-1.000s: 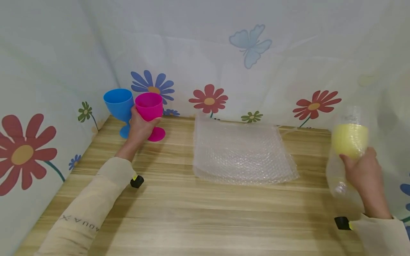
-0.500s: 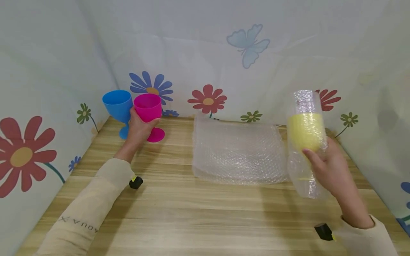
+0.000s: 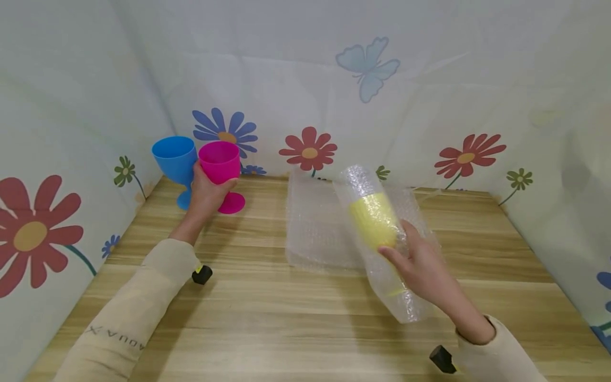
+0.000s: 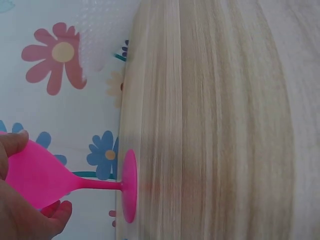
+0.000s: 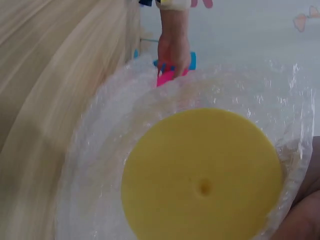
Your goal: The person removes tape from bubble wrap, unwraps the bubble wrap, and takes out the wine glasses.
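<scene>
My left hand (image 3: 206, 192) grips the bowl of a pink plastic goblet (image 3: 223, 165), which stands upright at the back left. Close beside it stands a blue goblet (image 3: 174, 165), partly behind my hand. In the left wrist view the pink goblet's stem and base (image 4: 129, 186) show plainly at the table edge. My right hand (image 3: 425, 265) holds a yellow goblet (image 3: 373, 220) rolled in bubble wrap (image 3: 360, 181), tilted and raised above the table. The right wrist view looks onto the yellow goblet's round base (image 5: 200, 150), set inside the open end of the wrap.
Flat sheets of bubble wrap (image 3: 317, 233) lie at the back middle of the wooden table (image 3: 267, 323), partly hidden behind the wrapped goblet. White flower-printed cloth (image 3: 267, 79) encloses the back and sides. A small black camera sits at each wrist.
My right hand has carried the wrapped yellow goblet from the far right leftward to in front of the bubble wrap sheets, tilting its top to the left. The left hand stays on the pink goblet.
</scene>
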Motion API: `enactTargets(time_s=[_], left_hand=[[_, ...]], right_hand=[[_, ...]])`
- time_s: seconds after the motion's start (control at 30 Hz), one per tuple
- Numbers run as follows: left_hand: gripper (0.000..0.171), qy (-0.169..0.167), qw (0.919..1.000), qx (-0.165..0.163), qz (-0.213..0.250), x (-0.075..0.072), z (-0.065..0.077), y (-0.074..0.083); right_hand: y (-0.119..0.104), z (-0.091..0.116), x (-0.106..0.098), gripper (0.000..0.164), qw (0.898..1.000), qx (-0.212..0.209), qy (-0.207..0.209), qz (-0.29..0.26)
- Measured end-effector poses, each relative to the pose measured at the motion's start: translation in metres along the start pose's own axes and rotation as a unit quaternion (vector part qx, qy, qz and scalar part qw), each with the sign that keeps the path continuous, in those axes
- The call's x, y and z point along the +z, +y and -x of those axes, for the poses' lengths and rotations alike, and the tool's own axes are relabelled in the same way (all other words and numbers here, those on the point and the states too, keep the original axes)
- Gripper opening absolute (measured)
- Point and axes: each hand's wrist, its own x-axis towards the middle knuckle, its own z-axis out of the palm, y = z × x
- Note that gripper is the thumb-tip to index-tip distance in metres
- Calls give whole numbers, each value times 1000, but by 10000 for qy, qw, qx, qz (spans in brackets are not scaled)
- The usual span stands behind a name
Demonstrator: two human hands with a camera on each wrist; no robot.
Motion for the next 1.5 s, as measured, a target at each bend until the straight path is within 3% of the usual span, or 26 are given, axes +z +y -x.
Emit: enactTargets(time_s=[0.3,0.47,0.6,0.7,0.8,0.87,1.07,1.2,1.5], left_hand=[[100,-23,10000,10,-43,-1,2,2],[97,-120,9998,171,-72,-1,5,0],[86,-498,9986,185,-32,-3,9,-1],[79,-1056,9936,-387,-97,-7,17,4],[84,-1747,9766,-1198,-382,-14,29,11],[88,-2139,9639,-1483,-563,-18,39,15],[86,-2918,9443,-1370,-660,-27,69,21],[89,-3191,9324,-1420,-929,-35,97,33],[71,-3481,9290,-1253,-92,-41,153,48]], right_hand=[[-19,-4,29,68,9994,-242,-195,-125],[-27,-5,38,70,9991,-254,-309,-161],[-34,-7,45,70,9988,-305,-314,-227],[-39,-10,49,71,9984,-324,-321,-338],[-46,-11,53,72,9979,-302,-351,-460],[-50,-12,56,75,9976,-274,-381,-505],[-62,-12,68,79,9972,-322,-418,-526],[-70,-14,77,78,9967,-509,-400,-497],[-82,-15,95,81,9914,-804,-542,-878]])
